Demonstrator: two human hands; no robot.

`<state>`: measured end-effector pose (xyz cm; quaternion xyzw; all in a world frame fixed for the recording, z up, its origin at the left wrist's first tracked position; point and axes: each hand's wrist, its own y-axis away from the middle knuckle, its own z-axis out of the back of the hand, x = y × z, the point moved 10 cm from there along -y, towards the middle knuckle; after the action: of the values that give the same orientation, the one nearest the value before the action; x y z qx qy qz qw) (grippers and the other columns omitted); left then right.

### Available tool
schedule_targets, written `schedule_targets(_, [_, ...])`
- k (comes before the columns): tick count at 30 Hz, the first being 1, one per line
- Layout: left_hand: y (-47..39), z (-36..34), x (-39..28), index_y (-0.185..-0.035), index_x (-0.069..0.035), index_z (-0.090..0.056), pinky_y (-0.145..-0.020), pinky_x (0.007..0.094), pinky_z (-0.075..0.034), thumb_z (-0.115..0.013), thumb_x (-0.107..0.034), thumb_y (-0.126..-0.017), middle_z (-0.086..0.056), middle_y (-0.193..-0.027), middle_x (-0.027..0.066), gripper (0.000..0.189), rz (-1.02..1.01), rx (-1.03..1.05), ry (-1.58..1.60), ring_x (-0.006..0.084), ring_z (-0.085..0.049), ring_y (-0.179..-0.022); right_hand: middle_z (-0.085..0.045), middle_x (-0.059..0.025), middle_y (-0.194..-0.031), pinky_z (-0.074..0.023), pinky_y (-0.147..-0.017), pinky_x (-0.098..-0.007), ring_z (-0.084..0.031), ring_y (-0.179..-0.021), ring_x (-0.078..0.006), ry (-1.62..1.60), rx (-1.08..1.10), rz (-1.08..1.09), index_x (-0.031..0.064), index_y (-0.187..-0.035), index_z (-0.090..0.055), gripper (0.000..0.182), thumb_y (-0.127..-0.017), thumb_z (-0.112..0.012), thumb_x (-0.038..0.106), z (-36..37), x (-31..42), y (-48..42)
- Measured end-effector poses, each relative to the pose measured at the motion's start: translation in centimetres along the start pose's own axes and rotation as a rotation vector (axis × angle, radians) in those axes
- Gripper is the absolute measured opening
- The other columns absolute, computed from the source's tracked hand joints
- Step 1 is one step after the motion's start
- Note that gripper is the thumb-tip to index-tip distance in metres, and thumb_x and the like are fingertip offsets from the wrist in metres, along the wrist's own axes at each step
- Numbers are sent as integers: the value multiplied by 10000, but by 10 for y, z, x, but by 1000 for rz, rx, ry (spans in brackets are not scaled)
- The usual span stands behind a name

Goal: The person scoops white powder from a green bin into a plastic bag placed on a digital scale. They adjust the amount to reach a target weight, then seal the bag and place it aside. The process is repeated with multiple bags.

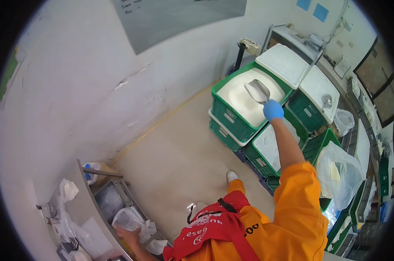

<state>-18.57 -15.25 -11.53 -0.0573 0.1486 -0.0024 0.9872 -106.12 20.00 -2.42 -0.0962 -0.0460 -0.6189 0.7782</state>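
Note:
My right hand, in a blue glove, grips the handle of a metal scoop. The scoop's blade lies at the surface of the white granular or powdery material in a green plastic crate; how much it holds cannot be told. At the lower left, my bare left hand has hold of a translucent plastic bag by the edge of a metal worktable. The bag partly hides the fingers.
Beside the filled crate stand a lower green crate and another with a white lid, which bears a clear scoop-like item. A large plastic bag bulges from a crate at right. A wall runs along the left.

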Motion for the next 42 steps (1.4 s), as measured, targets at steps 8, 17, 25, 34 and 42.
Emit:
schedule_targets(8, [62,-152,-136,-941,20,-762,-660,403,-554,-826,-286,-693,-729,-699,150,399,28,707,164,321,-717,-664,-706,-233,-971,-539,-772,-495,-688,-926,-407,-155,-1,-25,38,-981,-697,314,-950,-576,326,-51,-155,-35])
schedule_targets(17, [188,-298,-257,-872,-20,-767,-804,478,-553,-849,-511,-653,-745,-829,172,544,-794,930,-652,362,-721,-800,-658,-100,-747,-488,-630,-396,-618,-682,-234,-891,-77,-848,-41,-926,-668,267,-901,-678,225,-324,-395,140])
schedule_targets(25, [193,-318,-441,-1066,-71,-691,-846,465,-524,-662,-129,-713,-685,-919,193,359,-642,1037,-632,387,-670,-925,-676,-317,-1094,-517,-892,-530,-650,-1046,-473,-350,438,-1211,-47,-1052,-714,612,-954,-469,505,-607,-535,109])
schedule_targets(34, [223,-335,-518,-1127,-42,-617,-977,485,-448,-661,-58,-706,-606,-1111,211,424,-650,858,-469,433,-572,-1121,-710,-242,-899,-490,-735,-449,-680,-817,-363,-547,43,-941,-39,-1012,-705,401,-898,-612,334,-618,-559,-37])
schedule_targets(42, [207,-279,-550,-1080,-29,-616,-927,500,-457,-665,-53,-736,-574,-1107,233,348,-887,743,-168,449,-548,-1098,-688,-288,-994,-496,-845,-496,-646,-960,-469,-498,133,-1147,-37,-1103,-684,402,-886,-626,297,-451,-500,71])
